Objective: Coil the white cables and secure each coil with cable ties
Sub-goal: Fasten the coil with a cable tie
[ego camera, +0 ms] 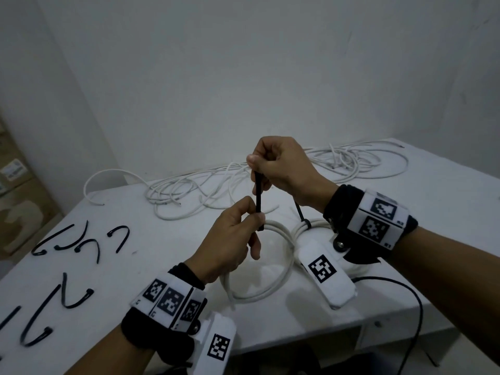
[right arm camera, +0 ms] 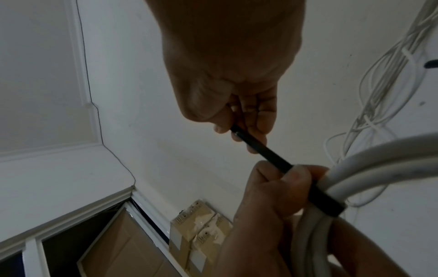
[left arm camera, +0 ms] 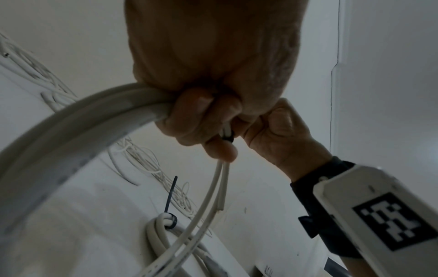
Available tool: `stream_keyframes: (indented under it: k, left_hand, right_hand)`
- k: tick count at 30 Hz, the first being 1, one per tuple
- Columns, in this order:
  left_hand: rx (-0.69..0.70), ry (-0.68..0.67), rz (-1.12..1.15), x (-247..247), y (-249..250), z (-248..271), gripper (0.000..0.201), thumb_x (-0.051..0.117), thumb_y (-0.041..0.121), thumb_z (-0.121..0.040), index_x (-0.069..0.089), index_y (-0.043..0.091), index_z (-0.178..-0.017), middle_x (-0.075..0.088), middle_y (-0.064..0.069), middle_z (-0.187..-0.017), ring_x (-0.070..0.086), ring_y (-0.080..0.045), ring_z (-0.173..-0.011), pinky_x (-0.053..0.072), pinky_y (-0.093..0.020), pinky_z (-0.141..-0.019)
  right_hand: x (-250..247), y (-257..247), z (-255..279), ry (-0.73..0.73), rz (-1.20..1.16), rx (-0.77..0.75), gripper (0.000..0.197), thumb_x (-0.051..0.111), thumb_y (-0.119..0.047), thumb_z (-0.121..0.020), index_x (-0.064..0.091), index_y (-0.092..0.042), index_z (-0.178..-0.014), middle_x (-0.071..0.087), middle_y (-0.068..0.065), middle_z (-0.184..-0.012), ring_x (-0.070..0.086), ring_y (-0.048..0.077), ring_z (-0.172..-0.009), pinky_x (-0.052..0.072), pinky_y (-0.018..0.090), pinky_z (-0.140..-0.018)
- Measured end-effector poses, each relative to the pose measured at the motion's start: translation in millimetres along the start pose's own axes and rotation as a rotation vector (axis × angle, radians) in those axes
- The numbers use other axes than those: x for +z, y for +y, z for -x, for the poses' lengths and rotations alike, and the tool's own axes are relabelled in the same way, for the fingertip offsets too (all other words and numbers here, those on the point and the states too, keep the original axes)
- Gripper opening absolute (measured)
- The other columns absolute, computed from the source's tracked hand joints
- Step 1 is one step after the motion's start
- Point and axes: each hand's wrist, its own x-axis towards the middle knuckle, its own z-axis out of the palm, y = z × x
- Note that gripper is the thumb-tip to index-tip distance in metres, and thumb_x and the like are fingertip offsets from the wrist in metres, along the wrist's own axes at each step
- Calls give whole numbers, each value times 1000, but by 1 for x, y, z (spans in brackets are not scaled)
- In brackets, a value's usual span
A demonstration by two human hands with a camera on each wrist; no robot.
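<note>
My left hand (ego camera: 238, 234) grips a white cable coil (ego camera: 273, 266) held just above the table, fingers curled round its strands (left arm camera: 113, 116) at the spot where a black cable tie (ego camera: 259, 198) wraps it. My right hand (ego camera: 273, 163), above the left, pinches the tie's free tail (right arm camera: 258, 148) in a fist. The tie's head (right arm camera: 331, 208) sits against the coil. A second white coil (ego camera: 313, 226), bound with a black tie (left arm camera: 170, 221), lies on the table under my right wrist.
Loose white cables (ego camera: 243, 182) lie tangled across the back of the white table (ego camera: 135, 266). Several spare black ties (ego camera: 78, 239) are scattered at the left. A black cord (ego camera: 416, 307) hangs off the table's right front. Cardboard boxes (ego camera: 19, 201) stand at the left.
</note>
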Motion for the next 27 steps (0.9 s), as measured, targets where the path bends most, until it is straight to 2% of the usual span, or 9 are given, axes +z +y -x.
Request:
stream_keyframes:
  k: [3,6,10,13,16,20,23,25,27]
  left_hand:
    - [-13,1,-4,-1,0,-1,20,45,23,-98,42,10,-82,55,-14,-54,22,-17,-36,21,-20,-38]
    - [-29,7,-34,-4,-3,-4,18,46,21,-96,45,6,-87,60,-12,-58,31,-20,-34,25,-22,-39]
    - [-12,61,-32,-10,-6,-7,23,50,24,-96,49,1,-89,67,-9,-65,45,-24,-38,27,-22,-39]
    - [-24,87,57,-20,-4,-14,24,52,25,-97,51,3,-90,67,-10,-67,46,-24,-37,25,-19,-38]
    - [-42,77,155,-29,-2,-19,18,54,25,-97,52,11,-86,66,-11,-69,43,-21,-35,24,-16,-37]
    - [-9,155,173,-25,-5,-20,16,57,24,-96,54,11,-86,62,-11,-63,36,-18,-38,22,-18,-37]
    - [32,224,186,-21,-4,-19,17,63,27,-92,57,11,-90,65,-11,-67,46,-18,-43,32,-20,-36]
    - [30,199,205,-23,-1,-18,28,68,33,-86,60,10,-99,70,-11,-79,61,-21,-58,49,-30,-45]
    - [-28,150,201,-25,-1,-17,38,67,40,-81,63,9,-102,69,-13,-92,68,-25,-73,57,-38,-62]
  right_hand:
    - [-1,2,3,5,-50,10,24,57,-4,-91,50,-6,-69,61,13,-60,63,28,-50,44,26,-46]
    - [-3,1,9,-42,-108,45,21,60,-8,-90,52,-4,-72,63,15,-66,64,29,-55,46,26,-49]
    - [-9,3,11,-148,-94,122,21,63,-25,-89,61,-5,-91,70,11,-83,67,21,-72,49,27,-63]
    - [-12,23,21,-237,138,173,35,68,-39,-82,59,-19,-109,70,5,-91,66,14,-77,50,27,-68]
    - [-8,48,43,-360,436,165,38,74,-37,-79,58,-24,-110,70,2,-91,68,15,-76,56,34,-72]
    - [-1,56,58,-275,307,240,18,65,-23,-89,61,-16,-105,69,8,-73,69,21,-58,52,25,-48]
    - [-4,54,57,-249,296,245,15,61,-19,-91,62,-13,-104,69,12,-73,69,24,-57,53,27,-47]
    - [-12,53,57,-240,252,278,14,61,-16,-91,62,-12,-104,70,13,-75,69,28,-58,54,29,-47]
    - [-24,54,56,-194,182,319,15,61,-14,-90,62,-9,-105,70,13,-72,66,30,-54,53,29,-46]
